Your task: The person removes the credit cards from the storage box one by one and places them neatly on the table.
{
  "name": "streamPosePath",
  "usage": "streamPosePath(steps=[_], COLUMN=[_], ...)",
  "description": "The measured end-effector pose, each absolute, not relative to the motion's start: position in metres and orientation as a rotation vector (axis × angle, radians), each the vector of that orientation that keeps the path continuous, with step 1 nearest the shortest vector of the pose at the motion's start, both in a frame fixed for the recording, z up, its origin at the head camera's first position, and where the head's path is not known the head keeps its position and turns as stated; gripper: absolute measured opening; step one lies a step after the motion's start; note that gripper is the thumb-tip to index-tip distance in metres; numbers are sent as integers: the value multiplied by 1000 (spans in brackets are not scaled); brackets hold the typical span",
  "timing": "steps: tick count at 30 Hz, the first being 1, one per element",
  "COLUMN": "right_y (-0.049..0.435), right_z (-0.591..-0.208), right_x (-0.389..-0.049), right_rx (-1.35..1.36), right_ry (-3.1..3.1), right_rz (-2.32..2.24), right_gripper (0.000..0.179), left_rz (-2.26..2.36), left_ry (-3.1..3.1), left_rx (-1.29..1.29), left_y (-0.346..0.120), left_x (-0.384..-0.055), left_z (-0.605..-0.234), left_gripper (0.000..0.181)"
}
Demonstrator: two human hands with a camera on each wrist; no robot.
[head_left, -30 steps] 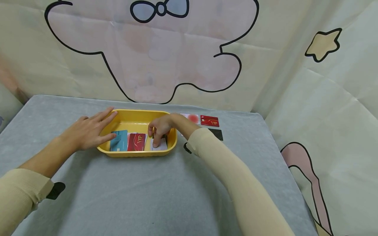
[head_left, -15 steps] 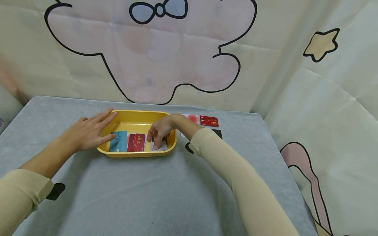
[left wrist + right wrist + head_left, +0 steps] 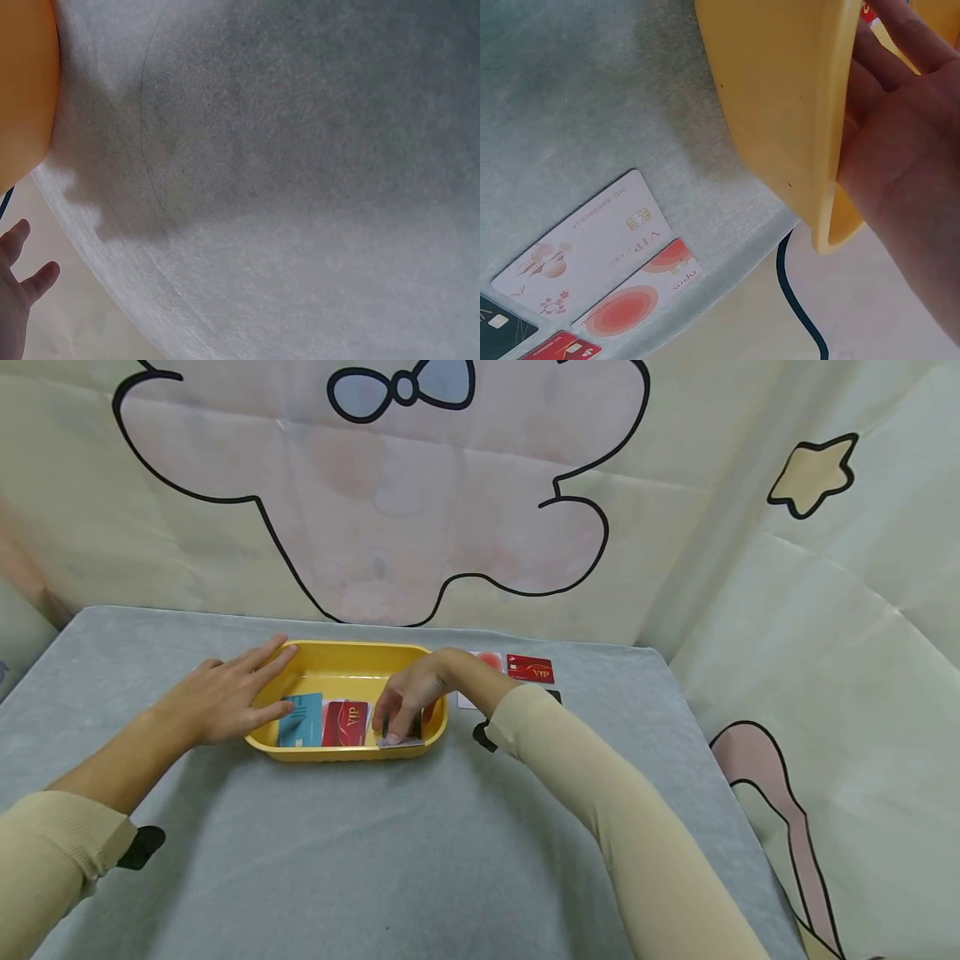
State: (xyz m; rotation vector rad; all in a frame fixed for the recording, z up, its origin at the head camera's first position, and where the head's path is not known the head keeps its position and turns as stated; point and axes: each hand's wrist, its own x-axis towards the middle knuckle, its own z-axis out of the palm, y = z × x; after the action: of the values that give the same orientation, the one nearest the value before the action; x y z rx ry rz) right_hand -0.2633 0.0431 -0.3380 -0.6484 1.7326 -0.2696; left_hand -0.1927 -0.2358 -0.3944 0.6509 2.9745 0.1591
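Right hand (image 3: pixel 408 695), fingers bent, pinches a pale card (image 3: pixel 402 745) at 4 o'clock in the tray (image 3: pixel 322 755).
Left hand (image 3: pixel 217 703), fingers spread and gripping nothing, touches the tray at 9 o'clock, near the blue card (image 3: pixel 302 727) at 8; red card (image 3: pixel 347 724) at 6. Outside, towards 3 o'clock, lie a white card (image 3: pixel 585 244), pink card (image 3: pixel 626 307), dark card (image 3: pixel 501 331) and second red card (image 3: pixel 530 669), partly screened by the right forearm (image 3: pixel 474 680).

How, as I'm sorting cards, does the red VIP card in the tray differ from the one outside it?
The tray card sits inside the yellow tray; the outside card lies beyond it. In the head view, the tray card's VIP lettering runs up-and-down, the outside card's across. Both are red.
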Motion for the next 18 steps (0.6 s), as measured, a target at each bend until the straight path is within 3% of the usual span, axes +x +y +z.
streamPosePath(steps=[11, 18], right_y=[42, 45], right_z=[-334, -331], right_x=[-258, -256], right_rx=[-697, -707], right_ry=[1787, 1855], right_rz=[-281, -340], right_gripper=[51, 30], left_rz=[158, 159], left_ry=[2977, 2974], left_rx=[650, 643], left_y=[-236, -235], left_x=[-192, -192], left_z=[-395, -394], left_gripper=[87, 88])
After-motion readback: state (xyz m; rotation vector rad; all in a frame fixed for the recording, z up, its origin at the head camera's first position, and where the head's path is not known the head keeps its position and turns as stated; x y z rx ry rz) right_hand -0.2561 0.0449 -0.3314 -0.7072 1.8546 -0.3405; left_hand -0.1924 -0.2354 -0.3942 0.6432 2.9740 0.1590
